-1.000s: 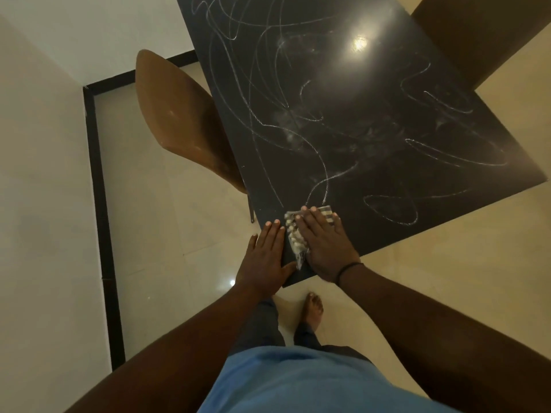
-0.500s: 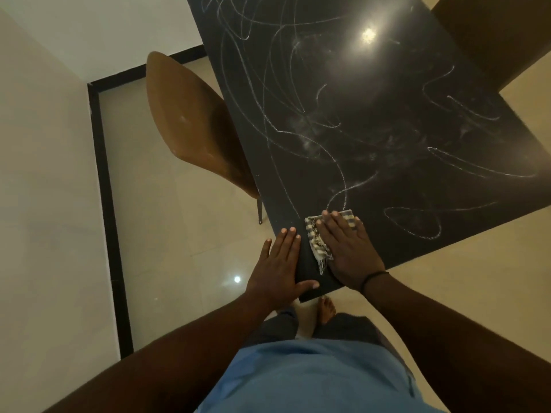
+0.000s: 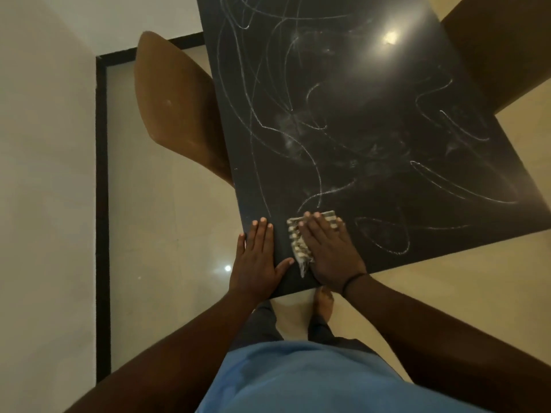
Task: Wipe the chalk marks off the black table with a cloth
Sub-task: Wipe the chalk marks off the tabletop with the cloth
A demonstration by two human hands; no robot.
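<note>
**At the near corner of the tabletop, the wiping is only starting**

At the near corner of the black tabletop, the right hand lies flat on a folded cloth and presses it down with straight fingers; it does not curl around the cloth. The left hand rests just beside it on the bare surface, also flat and with the fingers straight, the thumb spread toward the cloth. It holds nothing and seems to steady the body.

I judge that the task is at its first strokes. The small area around the hands looks clean, but chalk marks cover almost all the rest: long thin loops and curls, and some pale smeared clouds in the middle. The next move probably calls for a push of the cloth away toward the far side and to the right, with even pressure, and then a long reach, because the marks go up to the far edge.

The tabletop is smooth, dark and a little glossy; a lamp reflects on it. The cloth is soft, striped in pale and dark bands, with a fringe on its left edge. A brown chair with a rounded, curved back stands at the left side, on a shiny beige floor.
</note>
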